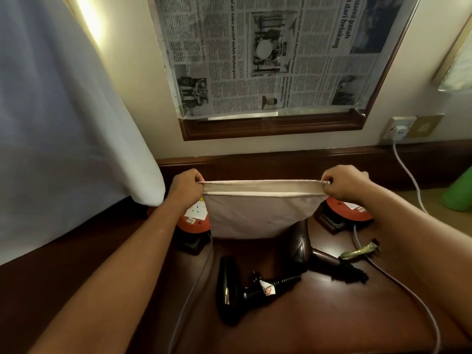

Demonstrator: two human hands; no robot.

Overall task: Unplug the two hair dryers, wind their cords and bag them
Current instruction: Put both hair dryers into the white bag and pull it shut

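Observation:
A beige cloth bag [258,210] hangs upright above the dark wooden table [319,315]. My left hand [186,186] pinches the left end of its top hem, and my right hand [344,183] pinches the right end, stretching the hem taut. A black hair dryer [229,284] lies on the table below the bag, its cord wound beside the handle. A brown hair dryer [304,244] lies to its right, partly behind the bag, with its dark cord bundled at the handle end [352,269].
Two orange extension reels sit behind the bag, one at the left [195,221] and one at the right [350,210]. Pale cables [408,284] run across the table to a wall socket [398,129]. A white curtain [63,123] hangs at the left; a green object [459,192] stands far right.

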